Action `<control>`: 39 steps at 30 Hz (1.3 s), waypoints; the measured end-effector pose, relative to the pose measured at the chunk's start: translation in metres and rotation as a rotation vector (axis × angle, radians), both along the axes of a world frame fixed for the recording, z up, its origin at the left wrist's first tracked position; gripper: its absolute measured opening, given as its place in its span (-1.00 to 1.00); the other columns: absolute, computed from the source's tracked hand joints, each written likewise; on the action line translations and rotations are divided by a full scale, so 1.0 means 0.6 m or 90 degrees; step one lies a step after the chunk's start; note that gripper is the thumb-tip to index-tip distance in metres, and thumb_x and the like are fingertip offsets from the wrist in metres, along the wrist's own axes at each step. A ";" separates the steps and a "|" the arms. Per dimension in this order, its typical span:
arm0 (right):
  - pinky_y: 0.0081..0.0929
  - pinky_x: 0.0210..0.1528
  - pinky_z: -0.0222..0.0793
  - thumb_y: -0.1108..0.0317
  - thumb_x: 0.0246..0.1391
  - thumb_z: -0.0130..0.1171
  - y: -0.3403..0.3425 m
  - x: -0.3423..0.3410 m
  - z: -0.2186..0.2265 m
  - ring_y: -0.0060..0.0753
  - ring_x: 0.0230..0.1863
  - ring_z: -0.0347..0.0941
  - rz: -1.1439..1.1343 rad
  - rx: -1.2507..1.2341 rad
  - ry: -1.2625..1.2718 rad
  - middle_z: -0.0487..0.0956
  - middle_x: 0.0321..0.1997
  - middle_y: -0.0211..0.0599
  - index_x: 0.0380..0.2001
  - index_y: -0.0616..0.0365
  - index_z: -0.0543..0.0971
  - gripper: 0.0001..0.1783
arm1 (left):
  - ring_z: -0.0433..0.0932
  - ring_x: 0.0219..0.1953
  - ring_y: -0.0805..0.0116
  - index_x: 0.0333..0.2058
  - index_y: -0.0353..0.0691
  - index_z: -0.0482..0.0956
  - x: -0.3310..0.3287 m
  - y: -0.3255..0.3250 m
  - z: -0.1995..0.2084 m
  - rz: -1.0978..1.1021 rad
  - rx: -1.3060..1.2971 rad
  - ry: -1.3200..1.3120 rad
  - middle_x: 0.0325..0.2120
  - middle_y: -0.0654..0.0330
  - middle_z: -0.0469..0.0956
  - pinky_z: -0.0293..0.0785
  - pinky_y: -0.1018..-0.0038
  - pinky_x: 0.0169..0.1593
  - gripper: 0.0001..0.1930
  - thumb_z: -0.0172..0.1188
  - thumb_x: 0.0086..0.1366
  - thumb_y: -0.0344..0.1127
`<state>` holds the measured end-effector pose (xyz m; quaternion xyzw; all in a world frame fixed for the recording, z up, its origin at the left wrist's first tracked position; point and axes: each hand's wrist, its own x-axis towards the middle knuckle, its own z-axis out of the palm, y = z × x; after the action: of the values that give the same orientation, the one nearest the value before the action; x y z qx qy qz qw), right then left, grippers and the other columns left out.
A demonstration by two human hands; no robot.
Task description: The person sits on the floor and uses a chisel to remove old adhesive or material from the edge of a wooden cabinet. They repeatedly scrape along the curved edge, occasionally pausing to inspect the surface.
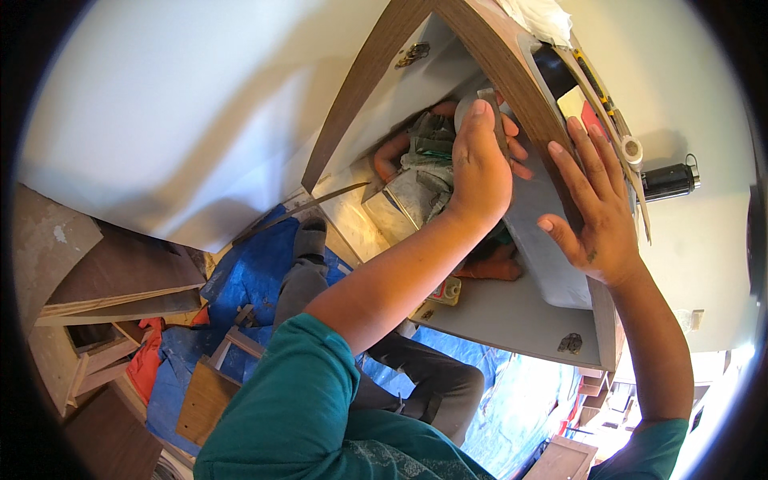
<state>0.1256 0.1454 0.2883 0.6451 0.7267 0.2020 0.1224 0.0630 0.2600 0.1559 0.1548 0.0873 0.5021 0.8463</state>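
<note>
Our left hand (484, 172) has its fingers (518, 150) closed around a greyish block (490, 100), held up at the cabinet (512, 324) opening, just beside the wooden frame (512, 68). Our right hand (598, 220) grips nothing: fingers spread, over the frame's edge; we can't tell how hard it presses. Black bottle (669, 182) to its right, blue tarp (248, 256) lower left.
</note>
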 end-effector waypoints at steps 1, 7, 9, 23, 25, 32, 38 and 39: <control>0.12 0.47 0.02 -0.20 0.13 0.24 0.000 0.000 0.000 0.22 0.51 0.05 0.001 0.001 -0.001 0.16 0.56 -0.14 0.39 -0.08 0.35 -0.16 | 0.50 -0.48 0.40 -0.27 -0.23 0.47 0.002 0.002 -0.001 -0.002 0.003 0.016 -0.51 0.20 0.48 0.52 0.42 -0.42 -0.44 -0.25 0.54 0.17; 0.12 0.47 0.01 -0.23 0.14 0.21 0.000 0.001 -0.002 0.22 0.51 0.05 0.002 0.004 -0.002 0.16 0.56 -0.15 0.39 -0.09 0.36 -0.17 | 0.46 -0.47 0.45 -0.30 -0.20 0.48 0.003 0.002 -0.007 0.020 0.051 0.042 -0.50 0.25 0.47 0.44 0.50 -0.35 -0.44 -0.23 0.54 0.20; 0.12 0.47 0.01 -0.25 0.15 0.19 0.001 0.001 -0.004 0.22 0.51 0.05 0.001 0.003 -0.004 0.16 0.56 -0.14 0.38 -0.08 0.36 -0.17 | 0.46 -0.47 0.45 -0.30 -0.20 0.48 0.006 0.000 -0.007 0.030 0.044 0.030 -0.49 0.25 0.48 0.44 0.50 -0.35 -0.45 -0.22 0.54 0.20; 0.05 0.46 0.07 -0.12 0.10 0.29 -0.004 0.012 -0.008 0.19 0.48 0.10 0.029 0.020 -0.016 0.20 0.54 -0.18 0.37 -0.10 0.39 -0.20 | 0.50 -0.48 0.40 -0.29 -0.18 0.50 0.020 0.001 -0.012 0.036 0.041 0.017 -0.51 0.23 0.50 0.46 0.47 -0.40 -0.43 -0.19 0.52 0.24; 0.01 0.46 0.08 -0.09 0.08 0.31 0.003 0.010 -0.008 0.16 0.47 0.11 0.037 0.022 -0.005 0.22 0.52 -0.21 0.36 -0.11 0.39 -0.20 | 0.50 -0.48 0.40 -0.29 -0.17 0.51 0.018 0.009 -0.011 0.040 0.040 0.025 -0.51 0.23 0.51 0.45 0.47 -0.40 -0.43 -0.20 0.52 0.24; 0.00 0.51 -0.02 -0.14 0.14 0.25 -0.001 0.016 -0.010 0.09 0.54 0.05 0.081 0.028 0.002 0.20 0.54 -0.19 0.38 -0.04 0.37 -0.20 | 0.40 -0.56 0.48 -0.32 -0.14 0.46 0.010 0.001 0.020 -0.032 -0.036 0.024 -0.55 0.31 0.45 0.36 0.55 -0.45 -0.46 -0.22 0.55 0.21; 0.34 0.49 -0.12 -0.30 0.15 0.15 -0.006 0.004 0.010 0.35 0.54 -0.11 -0.092 -0.092 -0.069 0.07 0.56 0.05 0.44 -0.07 0.26 -0.09 | 0.54 -0.36 0.34 -0.03 -0.29 0.48 0.006 -0.002 0.045 0.000 -0.073 -0.022 -0.32 0.13 0.55 0.47 0.48 -0.29 -0.41 -0.27 0.57 0.17; 0.33 0.49 -0.12 -0.30 0.14 0.16 -0.006 0.002 0.010 0.36 0.54 -0.10 -0.105 -0.097 -0.080 0.08 0.56 0.06 0.44 -0.06 0.26 -0.08 | 0.56 -0.30 0.31 0.04 -0.33 0.47 0.004 -0.005 0.056 0.012 -0.101 -0.046 -0.25 0.08 0.57 0.50 0.46 -0.24 -0.39 -0.28 0.57 0.17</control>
<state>0.1267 0.1418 0.2942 0.6775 0.6754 0.1755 0.2325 0.0653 0.2568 0.1896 0.0683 0.0977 0.5069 0.8537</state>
